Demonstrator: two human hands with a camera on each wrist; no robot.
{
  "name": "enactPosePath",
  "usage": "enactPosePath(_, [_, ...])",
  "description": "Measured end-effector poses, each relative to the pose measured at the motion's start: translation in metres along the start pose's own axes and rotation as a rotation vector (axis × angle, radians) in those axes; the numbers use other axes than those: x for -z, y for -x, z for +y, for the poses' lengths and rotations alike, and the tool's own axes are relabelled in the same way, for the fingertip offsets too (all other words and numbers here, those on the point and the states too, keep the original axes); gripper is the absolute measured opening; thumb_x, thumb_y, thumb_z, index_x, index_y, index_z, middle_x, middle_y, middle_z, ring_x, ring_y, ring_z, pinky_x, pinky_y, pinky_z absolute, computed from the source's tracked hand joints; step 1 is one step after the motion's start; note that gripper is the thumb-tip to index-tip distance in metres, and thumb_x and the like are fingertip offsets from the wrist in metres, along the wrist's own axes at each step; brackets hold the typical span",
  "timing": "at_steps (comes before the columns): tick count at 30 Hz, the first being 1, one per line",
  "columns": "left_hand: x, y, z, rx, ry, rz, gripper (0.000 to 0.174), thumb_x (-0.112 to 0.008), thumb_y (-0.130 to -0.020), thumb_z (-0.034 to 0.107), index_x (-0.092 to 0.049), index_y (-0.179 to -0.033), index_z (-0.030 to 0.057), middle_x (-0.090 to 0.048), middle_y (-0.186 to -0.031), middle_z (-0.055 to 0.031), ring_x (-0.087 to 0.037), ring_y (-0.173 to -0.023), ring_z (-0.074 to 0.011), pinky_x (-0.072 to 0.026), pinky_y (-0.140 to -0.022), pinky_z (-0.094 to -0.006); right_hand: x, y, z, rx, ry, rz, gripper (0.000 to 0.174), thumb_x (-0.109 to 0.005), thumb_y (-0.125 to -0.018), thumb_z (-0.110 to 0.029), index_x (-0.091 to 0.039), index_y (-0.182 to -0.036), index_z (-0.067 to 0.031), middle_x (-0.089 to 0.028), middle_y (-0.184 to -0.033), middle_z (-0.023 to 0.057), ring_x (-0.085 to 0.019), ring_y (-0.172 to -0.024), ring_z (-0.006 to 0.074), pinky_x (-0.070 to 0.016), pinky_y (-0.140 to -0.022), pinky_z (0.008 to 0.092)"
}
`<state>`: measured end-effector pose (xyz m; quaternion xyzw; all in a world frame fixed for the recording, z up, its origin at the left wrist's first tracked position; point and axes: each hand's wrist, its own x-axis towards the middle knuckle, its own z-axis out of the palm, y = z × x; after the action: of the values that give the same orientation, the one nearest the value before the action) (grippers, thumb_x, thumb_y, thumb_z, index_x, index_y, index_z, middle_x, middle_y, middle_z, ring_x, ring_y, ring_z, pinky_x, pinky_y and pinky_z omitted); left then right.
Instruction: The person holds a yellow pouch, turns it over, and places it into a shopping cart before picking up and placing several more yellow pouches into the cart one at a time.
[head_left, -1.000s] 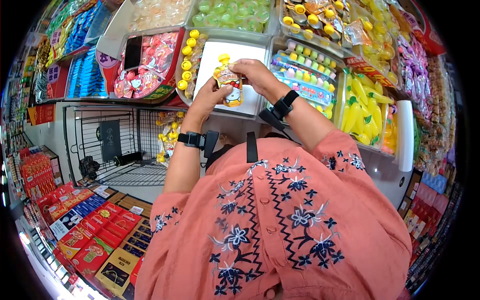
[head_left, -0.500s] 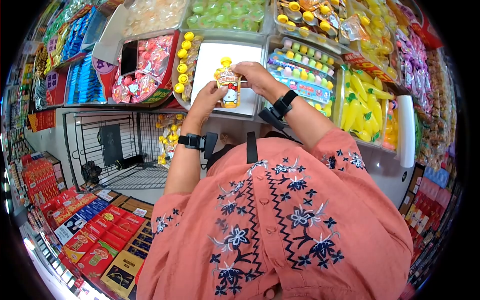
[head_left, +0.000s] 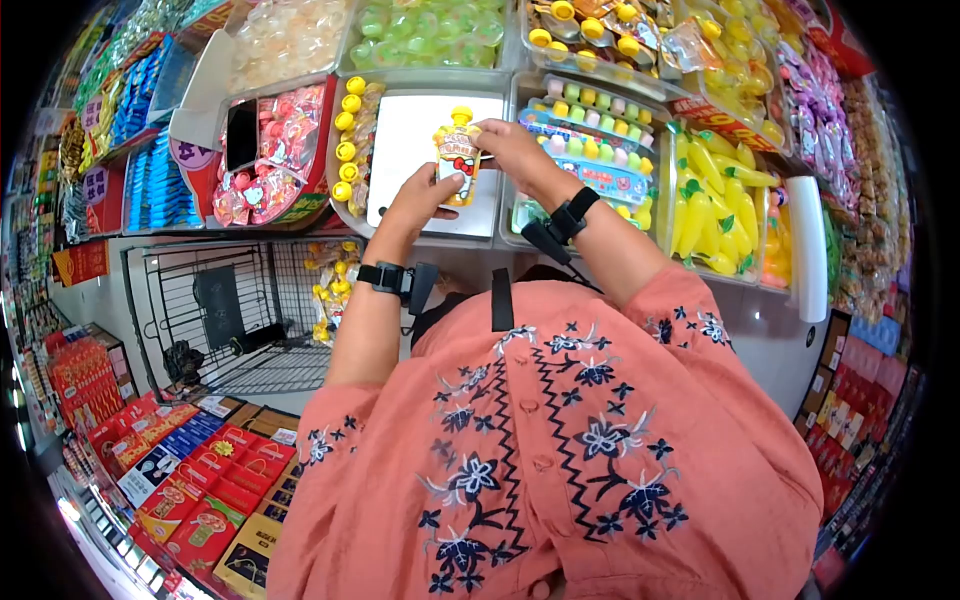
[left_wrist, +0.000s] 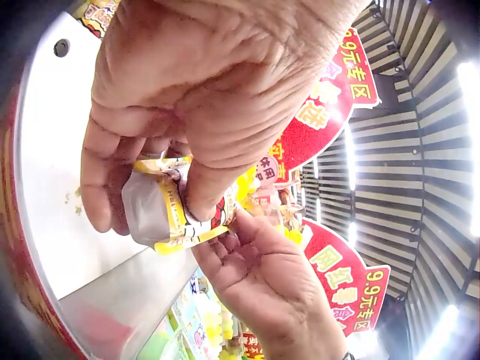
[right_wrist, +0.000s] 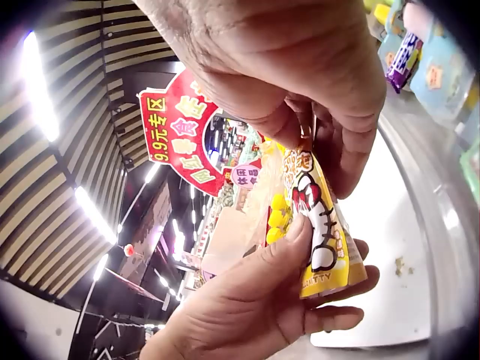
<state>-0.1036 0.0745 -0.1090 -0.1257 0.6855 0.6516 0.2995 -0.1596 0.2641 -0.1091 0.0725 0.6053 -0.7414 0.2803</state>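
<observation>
A yellow spout pouch (head_left: 459,158) with a yellow cap and a white cartoon cat with a red bow is held upright over a white-bottomed bin section (head_left: 396,140). My left hand (head_left: 418,202) grips its lower part, thumb across the front and fingers behind. At the upper right edge, near the spout, my right hand (head_left: 522,160) pinches the pouch. In the left wrist view the clear bottom fold of the pouch (left_wrist: 169,210) faces the camera. The right wrist view shows the printed front (right_wrist: 321,217) with the left thumb pressed on it.
Yellow-capped pouches (head_left: 346,145) line the bin's left side. A phone (head_left: 241,136) lies on pink packets at left. Bins of colourful candy tubes (head_left: 590,150) and yellow banana-shaped packs (head_left: 715,210) stand at right. A wire cart (head_left: 215,320) containing several yellow-capped pouches (head_left: 332,290) is below left.
The bins and shelves have shifted slightly left and down in the head view. Both hands keep their hold on the pouch, which now sits further right over the white bin section.
</observation>
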Motion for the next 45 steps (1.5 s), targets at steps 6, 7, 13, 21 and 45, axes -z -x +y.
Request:
enactPosePath(6, [0.008, -0.003, -0.017, 0.046, -0.169, -0.028, 0.041, -0.07, -0.089, 0.033, -0.061, -0.113, 0.0017, -0.067, -0.093, -0.007, -0.06, -0.075, -0.012, -0.0506, -0.065, -0.0258, 0.002, -0.004, 0.012, 0.063, 0.333, -0.018, 0.029, -0.057, -0.092, -0.013, -0.061, -0.115, 0.0037, -0.067, -0.103, 0.0122, -0.069, -0.088, 0.0206, -0.06, -0.078, 0.0341])
enactPosePath(7, [0.01, -0.002, -0.02, 0.054, -0.19, -0.039, 0.041, -0.07, -0.089, 0.034, -0.06, -0.114, 0.0028, -0.066, -0.093, -0.0056, -0.059, -0.077, -0.0119, -0.0503, -0.067, -0.0264, -0.001, -0.004, 0.015, 0.091, 0.388, -0.009, 0.029, -0.057, -0.091, -0.013, -0.061, -0.115, 0.0036, -0.067, -0.103, 0.0125, -0.069, -0.088, 0.0207, -0.0601, -0.078, 0.0337])
enactPosePath(13, [0.01, 0.001, -0.026, 0.061, -0.335, -0.068, 0.04, -0.069, -0.091, 0.035, -0.061, -0.115, 0.0041, -0.065, -0.091, -0.0036, -0.059, -0.077, -0.0125, -0.0491, -0.069, -0.0282, -0.008, -0.003, 0.024, 0.326, 0.892, 0.062, 0.028, -0.05, -0.091, -0.011, -0.061, -0.113, 0.0027, -0.069, -0.098, 0.0238, -0.069, -0.086, 0.0355, -0.0548, -0.078, 0.0428])
enactPosePath(21, [0.008, -0.01, -0.045, 0.028, -0.334, -0.115, 0.04, -0.072, -0.088, 0.029, -0.064, -0.114, -0.0001, -0.069, -0.088, -0.008, -0.062, -0.074, -0.0164, -0.0496, -0.065, -0.031, -0.015, 0.015, 0.009, 0.428, 1.113, 0.048, 0.016, -0.055, -0.086, -0.007, -0.065, -0.095, 0.0027, -0.069, -0.093, 0.0247, -0.065, -0.088, 0.0421, -0.0519, -0.08, 0.0491])
enactPosePath(45, [-0.011, -0.007, -0.048, -0.04, -0.842, 0.177, 0.04, -0.07, -0.085, 0.019, -0.052, -0.109, -0.0084, -0.068, -0.096, -0.0307, -0.068, -0.092, -0.044, -0.0529, -0.081, -0.0478, 0.014, 0.021, 0.003, 0.594, 0.792, 0.212, 0.019, -0.049, -0.094, -0.007, -0.065, -0.104, -0.0008, -0.072, -0.093, 0.0185, -0.07, -0.089, 0.0327, -0.0543, -0.079, 0.0405])
